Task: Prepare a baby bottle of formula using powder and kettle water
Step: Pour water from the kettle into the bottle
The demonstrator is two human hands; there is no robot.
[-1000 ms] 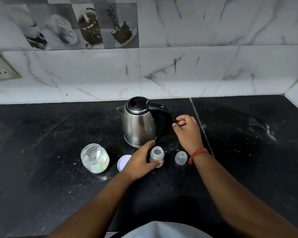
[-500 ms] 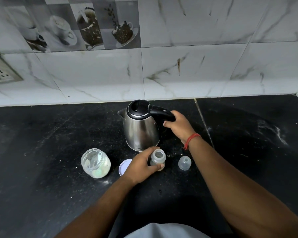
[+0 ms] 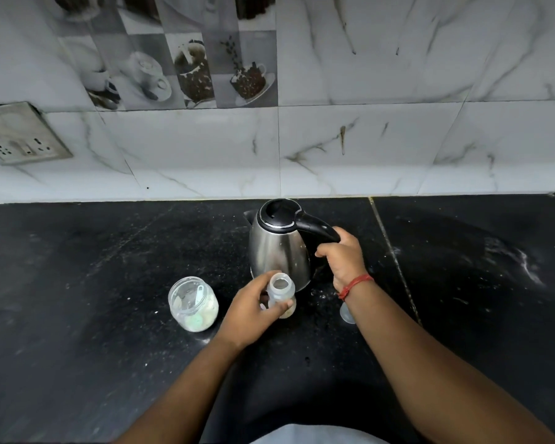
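A steel kettle point(image 3: 277, 251) with a black lid and handle stands on the black counter point(image 3: 93, 283). My right hand point(image 3: 342, 256) is wrapped around its handle. Just in front of the kettle, my left hand point(image 3: 250, 310) grips a small clear baby bottle point(image 3: 281, 291) with its mouth open and some pale powder at the bottom. Left of the bottle stands an open glass jar point(image 3: 193, 304) of powder with a scoop inside. The bottle's clear teat cap point(image 3: 346, 314) peeks out beside my right wrist.
A white marble-tiled wall point(image 3: 366, 149) closes off the back of the counter. A socket plate point(image 3: 20, 136) sits on the wall at the far left. White specks of powder are scattered on the counter around the kettle.
My right hand moved from the counter beside the kettle onto its handle and closed on it. My left hand stayed on the bottle. The jar's lid is now hidden behind my left hand.
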